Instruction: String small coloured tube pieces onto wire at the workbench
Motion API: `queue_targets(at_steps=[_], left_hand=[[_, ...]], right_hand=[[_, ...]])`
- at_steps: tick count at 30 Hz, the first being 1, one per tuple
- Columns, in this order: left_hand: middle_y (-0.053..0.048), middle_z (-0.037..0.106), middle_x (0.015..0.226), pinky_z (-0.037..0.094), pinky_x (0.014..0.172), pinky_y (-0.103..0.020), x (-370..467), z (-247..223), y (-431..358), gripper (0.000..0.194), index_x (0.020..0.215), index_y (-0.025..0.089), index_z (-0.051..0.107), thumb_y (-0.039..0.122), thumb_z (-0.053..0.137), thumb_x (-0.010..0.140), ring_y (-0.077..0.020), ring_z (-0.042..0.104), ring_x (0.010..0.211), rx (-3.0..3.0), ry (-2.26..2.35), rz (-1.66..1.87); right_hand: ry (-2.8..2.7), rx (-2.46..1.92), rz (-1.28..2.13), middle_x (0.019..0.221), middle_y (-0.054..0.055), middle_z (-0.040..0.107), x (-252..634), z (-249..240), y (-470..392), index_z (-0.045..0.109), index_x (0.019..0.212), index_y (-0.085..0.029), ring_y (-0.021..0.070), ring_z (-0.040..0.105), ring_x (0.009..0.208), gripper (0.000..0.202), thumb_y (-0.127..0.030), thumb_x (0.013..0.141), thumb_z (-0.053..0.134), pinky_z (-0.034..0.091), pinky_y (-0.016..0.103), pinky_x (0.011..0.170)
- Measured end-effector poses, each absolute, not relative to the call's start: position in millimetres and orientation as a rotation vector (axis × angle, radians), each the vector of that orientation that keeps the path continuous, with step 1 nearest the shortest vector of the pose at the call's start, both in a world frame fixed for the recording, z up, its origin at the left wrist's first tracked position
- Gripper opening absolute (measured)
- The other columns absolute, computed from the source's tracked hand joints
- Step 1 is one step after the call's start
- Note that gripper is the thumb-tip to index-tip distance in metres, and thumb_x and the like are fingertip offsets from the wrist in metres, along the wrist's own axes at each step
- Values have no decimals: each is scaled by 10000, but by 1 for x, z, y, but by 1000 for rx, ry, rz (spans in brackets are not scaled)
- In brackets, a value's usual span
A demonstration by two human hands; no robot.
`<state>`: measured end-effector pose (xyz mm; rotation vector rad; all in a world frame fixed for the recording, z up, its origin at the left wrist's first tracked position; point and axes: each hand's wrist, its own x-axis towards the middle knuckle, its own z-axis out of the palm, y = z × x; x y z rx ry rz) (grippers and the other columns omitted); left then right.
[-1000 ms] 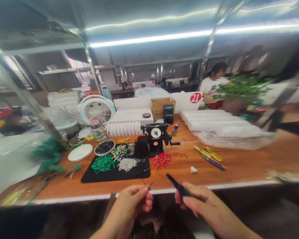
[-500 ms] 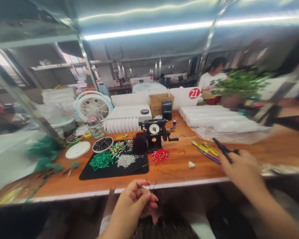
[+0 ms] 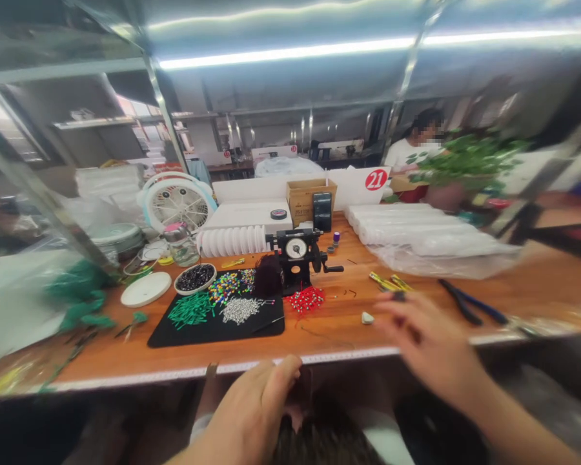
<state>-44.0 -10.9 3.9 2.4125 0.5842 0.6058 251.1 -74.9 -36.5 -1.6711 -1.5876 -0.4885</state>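
My left hand (image 3: 256, 407) is closed in front of the table's edge, back toward me; its fingertips and anything in them are hidden. My right hand (image 3: 430, 342) is over the right part of the table, blurred, with a small dark thing (image 3: 399, 296) by its fingers. Whether it grips this I cannot make out. Blue-handled pliers (image 3: 469, 302) lie on the table to the right of that hand. Yellow-handled tools (image 3: 381, 280) are just beyond its fingers, partly covered. Left of the right hand sits a small white lump (image 3: 366, 318).
A black mat (image 3: 193, 337) bears green tubes (image 3: 191, 310), silvery pieces (image 3: 242, 310), coloured beads (image 3: 225, 287) and a dish of black pieces (image 3: 195, 278). Beside it are red-wired parts (image 3: 305, 299) and a hand-cranked winder (image 3: 296, 255). White rolls (image 3: 416, 229) lie behind; a person (image 3: 411, 152) sits beyond.
The blue-handled pliers have left my right hand and lie on the table. That hand has moved left. My left hand has turned, and the thin dark strands at its fingertips no longer show.
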Motion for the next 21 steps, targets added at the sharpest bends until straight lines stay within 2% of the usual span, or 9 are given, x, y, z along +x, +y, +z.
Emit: queue_targets(at_steps=[2,4,7,9,11,13,15,18,21], left_hand=[[-38,676,889,463,747,-234,-39,4,-10,255,1053,216,547,115,434,848,-155,597,784,2436,635,526],[-23,652,813,446,668,-216,-35,4,-11,135,910,208,519,129,421,861,-137,572,704,2427,738,437],[4,622,742,414,623,-204,-34,12,-13,87,821,204,475,148,425,865,-118,548,653,2347,915,307],[5,641,773,408,643,-198,-33,23,-14,66,827,195,502,159,454,853,-115,564,692,2245,1008,214],[6,660,783,403,658,-195,-33,34,-12,69,825,183,559,161,493,827,-113,573,710,2138,1061,128],[16,635,686,387,604,-188,-32,40,-10,104,796,168,610,176,508,817,-98,544,626,2015,1053,61],[38,542,553,335,509,-180,-34,41,-6,147,774,150,634,220,514,823,-75,452,506,1847,994,37],[48,467,502,261,442,-175,-41,33,-1,194,761,128,647,319,616,776,-54,363,444,1549,845,67],[34,484,480,234,414,-174,-46,23,1,263,711,127,668,383,722,687,-43,359,406,1328,715,125]], right_hand=[[-1907,-1301,-399,1160,94,599,198,-28,-81,570,1127,-166,117,593,978,310,-290,852,498,504,194,788],[-1987,-1132,-412,1076,105,633,162,-27,-82,565,1124,-116,140,590,993,304,-212,848,485,504,199,772],[-2028,-1110,-153,810,51,645,144,-35,-77,618,984,-133,102,585,759,217,-127,842,455,463,189,659],[-1985,-1135,80,692,14,609,146,-39,-71,639,855,-168,77,538,654,193,-146,854,447,407,183,603],[-1916,-1217,341,686,5,611,149,-38,-67,644,782,-177,66,531,653,201,-187,859,458,380,181,609],[-1806,-1325,704,710,-1,628,150,-30,-65,649,740,-172,52,536,672,175,-220,836,510,376,167,632],[-1600,-1355,1133,650,-12,609,149,-22,-64,634,694,-150,33,513,606,145,-258,781,591,367,148,587],[-1194,-1144,1683,520,-37,540,143,-21,-65,577,655,-132,17,425,424,233,-330,671,700,300,136,421],[-949,-917,1845,495,-42,540,135,-34,-69,545,639,-131,9,385,351,304,-344,607,759,242,130,346]])
